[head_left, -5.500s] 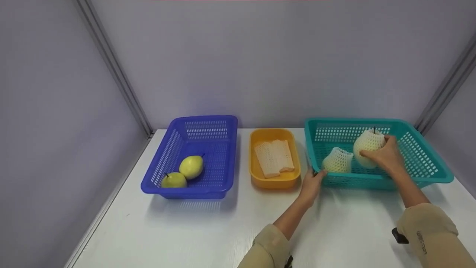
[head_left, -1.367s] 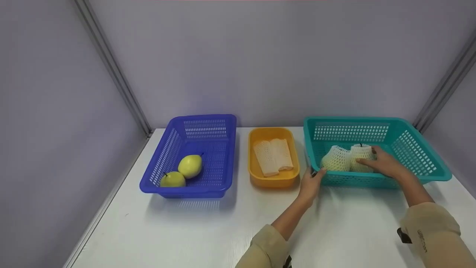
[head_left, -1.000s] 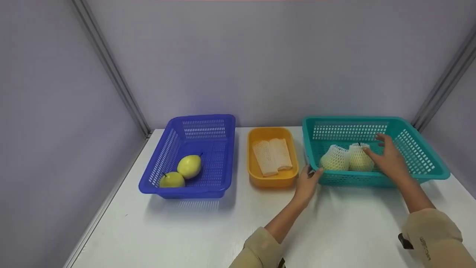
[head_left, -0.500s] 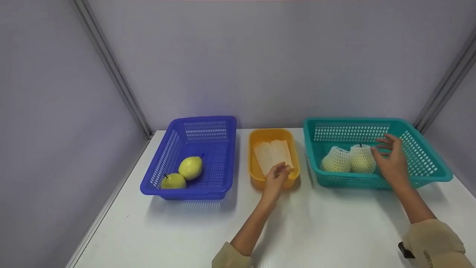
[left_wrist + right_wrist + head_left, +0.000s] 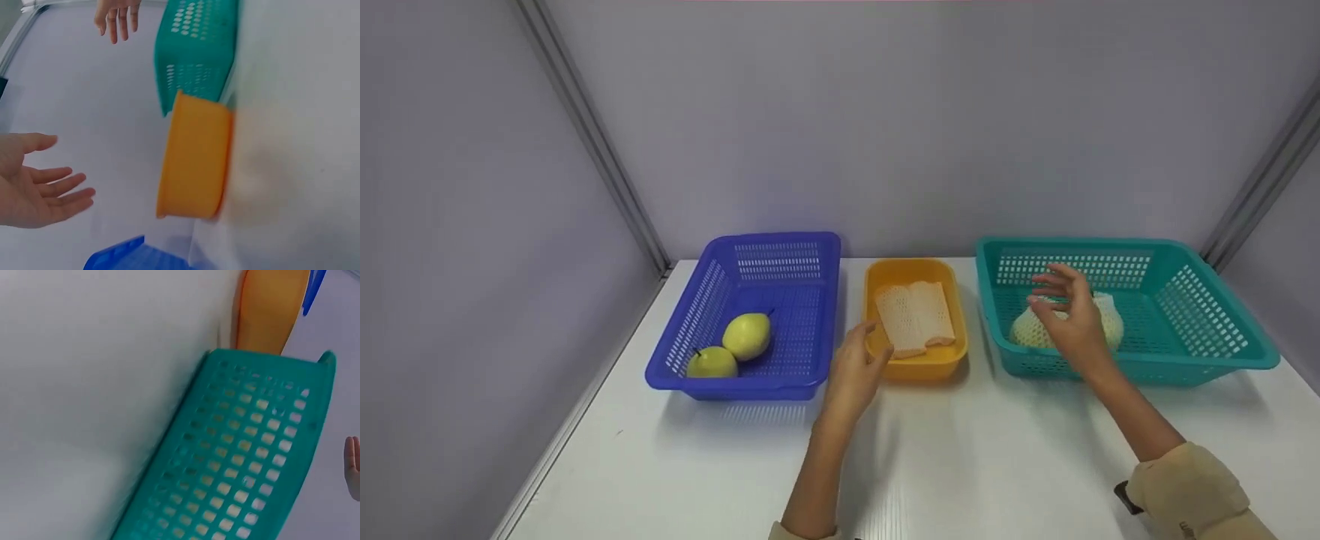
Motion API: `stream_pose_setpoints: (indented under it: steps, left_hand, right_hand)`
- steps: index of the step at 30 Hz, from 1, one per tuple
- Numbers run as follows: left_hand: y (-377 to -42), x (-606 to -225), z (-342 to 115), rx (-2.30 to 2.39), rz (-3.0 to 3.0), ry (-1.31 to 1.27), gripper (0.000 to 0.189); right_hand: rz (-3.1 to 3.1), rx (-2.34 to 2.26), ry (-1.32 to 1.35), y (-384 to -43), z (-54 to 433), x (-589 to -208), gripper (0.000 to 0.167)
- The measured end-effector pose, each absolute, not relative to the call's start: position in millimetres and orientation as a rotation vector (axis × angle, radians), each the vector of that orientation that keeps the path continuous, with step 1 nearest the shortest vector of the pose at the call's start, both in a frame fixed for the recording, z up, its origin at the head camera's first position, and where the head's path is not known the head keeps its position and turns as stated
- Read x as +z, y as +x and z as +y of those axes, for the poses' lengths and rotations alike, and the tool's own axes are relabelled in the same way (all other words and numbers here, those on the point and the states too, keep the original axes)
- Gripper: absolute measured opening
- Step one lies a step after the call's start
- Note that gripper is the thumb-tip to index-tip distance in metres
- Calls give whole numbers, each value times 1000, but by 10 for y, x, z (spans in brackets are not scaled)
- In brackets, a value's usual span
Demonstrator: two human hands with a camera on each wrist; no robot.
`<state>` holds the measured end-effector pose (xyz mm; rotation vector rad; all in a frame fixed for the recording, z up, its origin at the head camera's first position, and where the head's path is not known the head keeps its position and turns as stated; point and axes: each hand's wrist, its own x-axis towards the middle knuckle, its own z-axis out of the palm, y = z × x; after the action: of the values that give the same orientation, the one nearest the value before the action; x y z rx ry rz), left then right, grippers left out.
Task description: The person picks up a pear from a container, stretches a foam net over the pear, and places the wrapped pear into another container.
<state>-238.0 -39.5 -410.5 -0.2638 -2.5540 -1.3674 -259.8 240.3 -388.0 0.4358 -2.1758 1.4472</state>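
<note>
My left hand [image 5: 853, 375] is in the air between the blue basket [image 5: 829, 315] and the orange tray [image 5: 915, 370], fingers apart and holding nothing. Over the green basket [image 5: 1177, 367] my right hand [image 5: 1072, 319] hovers with loosely bent fingers and nothing in them. Behind it, partly hidden, are two pears in white foam nets [image 5: 1112, 322]. Two foam net sleeves [image 5: 913, 319] lie flat in the orange tray. Two bare yellow-green pears [image 5: 747, 337] sit in the blue basket. The left wrist view shows the left hand [image 5: 42, 188] open beside the orange tray [image 5: 197, 157].
All three containers stand in a row on a white table [image 5: 697, 472], close to the back wall [image 5: 907, 127]. A side wall [image 5: 472, 262] rises at the left. The right wrist view is mostly filled by the green basket's slotted side [image 5: 242, 439].
The right hand set the netted pear beside the other, let go, and moved left above both. My left hand left the green basket's rim and moved left past the orange tray.
</note>
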Motion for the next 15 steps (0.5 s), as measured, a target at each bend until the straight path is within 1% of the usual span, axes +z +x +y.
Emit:
stream_pose_setpoints:
  steps: [4,10,13,15]
  left_hand:
    - [-2343,-4103,-555,-1122,-2613,-131,43]
    - [-2351,-4224,-780,-879,-2668,49,47]
    - [-2341,-4275,-848,-845,-2691,87,46]
    - [-2324,-4305,-869,-811,-2671,59,43]
  right_hand:
    - [-2202,1534,510,-2546,2083,-3819,46]
    - [-2280,1670,500,-2517,1662,-3811,42]
    - [-2283,1753,528,-2505,1475,-3870,40]
    - [-2283,1789,563,-2496,1361,-3917,38]
